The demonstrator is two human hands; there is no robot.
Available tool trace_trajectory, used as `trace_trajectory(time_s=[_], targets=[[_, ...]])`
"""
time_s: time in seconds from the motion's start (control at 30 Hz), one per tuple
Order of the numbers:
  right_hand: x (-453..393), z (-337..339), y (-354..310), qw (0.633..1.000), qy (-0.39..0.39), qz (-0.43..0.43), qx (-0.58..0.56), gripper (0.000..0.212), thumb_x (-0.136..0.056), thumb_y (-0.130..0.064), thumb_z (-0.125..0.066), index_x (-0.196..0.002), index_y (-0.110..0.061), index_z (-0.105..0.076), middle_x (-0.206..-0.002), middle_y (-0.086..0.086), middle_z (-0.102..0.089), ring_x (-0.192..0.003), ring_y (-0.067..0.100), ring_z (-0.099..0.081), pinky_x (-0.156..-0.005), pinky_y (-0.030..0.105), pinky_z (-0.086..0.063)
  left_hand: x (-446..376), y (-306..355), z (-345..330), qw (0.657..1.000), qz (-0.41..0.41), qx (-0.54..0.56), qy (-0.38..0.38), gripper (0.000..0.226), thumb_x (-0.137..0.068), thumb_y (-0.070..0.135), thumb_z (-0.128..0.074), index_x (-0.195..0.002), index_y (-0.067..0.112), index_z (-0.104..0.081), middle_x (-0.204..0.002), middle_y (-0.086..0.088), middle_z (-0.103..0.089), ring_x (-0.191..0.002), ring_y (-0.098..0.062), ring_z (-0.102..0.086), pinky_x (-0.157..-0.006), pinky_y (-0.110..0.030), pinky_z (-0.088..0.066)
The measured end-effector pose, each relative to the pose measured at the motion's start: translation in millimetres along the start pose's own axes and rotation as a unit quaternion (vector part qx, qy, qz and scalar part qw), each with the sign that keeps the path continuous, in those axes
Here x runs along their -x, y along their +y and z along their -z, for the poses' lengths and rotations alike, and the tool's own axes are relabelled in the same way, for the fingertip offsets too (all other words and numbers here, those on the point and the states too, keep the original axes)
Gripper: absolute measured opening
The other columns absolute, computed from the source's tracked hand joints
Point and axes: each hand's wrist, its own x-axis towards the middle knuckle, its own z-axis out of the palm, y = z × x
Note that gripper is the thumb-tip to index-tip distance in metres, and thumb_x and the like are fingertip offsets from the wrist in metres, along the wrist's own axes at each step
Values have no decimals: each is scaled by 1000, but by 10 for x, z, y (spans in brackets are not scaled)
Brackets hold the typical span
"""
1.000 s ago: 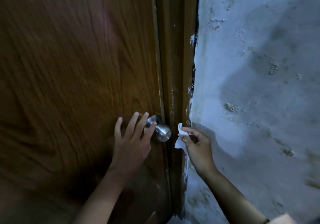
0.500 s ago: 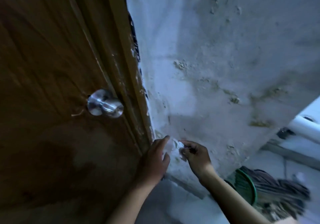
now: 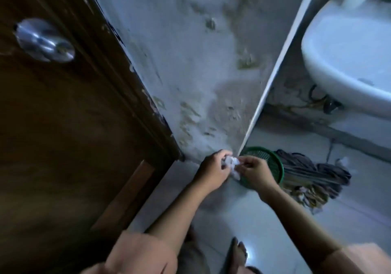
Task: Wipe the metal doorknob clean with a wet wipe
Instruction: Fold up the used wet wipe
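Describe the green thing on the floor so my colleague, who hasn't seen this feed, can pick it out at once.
Start at the white sink on the right and drop to the tiled floor below it. There, just past the white vertical strip at the wall's edge, lies a round green basket, partly behind the right hand. Its bright green rim and mesh set it apart from the dark crumpled cloth beside it.

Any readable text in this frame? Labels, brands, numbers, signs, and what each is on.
None readable.
Wet wipe, bunched between left hand and right hand: no print shows.
Metal doorknob: motion-blurred, no marking can be made out.
Wooden door, stained wall, white sink, green basket: no lettering visible.
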Motion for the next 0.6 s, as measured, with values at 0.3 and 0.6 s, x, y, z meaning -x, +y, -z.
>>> trace_trajectory(time_s=[0.3, 0.6], targets=[[-147, 500, 794, 993, 49, -78, -67, 19, -78, 12, -58, -84, -6, -58, -68, 2, -57, -60, 11, -54, -58, 22, -47, -179, -52, -909, 994, 79, 12, -76, 17, -79, 5, -60, -96, 6, -57, -93, -18, -66, -83, -33, -62, -68, -25, -44], [-772, 668, 1674, 979, 122, -136, -90, 10, -79, 7, -57, -81, -1, -63, -76, 10, -63, -73, 20, -59, -76, 35, -51, -764, -507, -1789, 982, 148, 34, -112, 8, -80, 9, -62, -87, 5, -65, -93, -19, -70, -83, -28, -65, -78, -36, -52]])
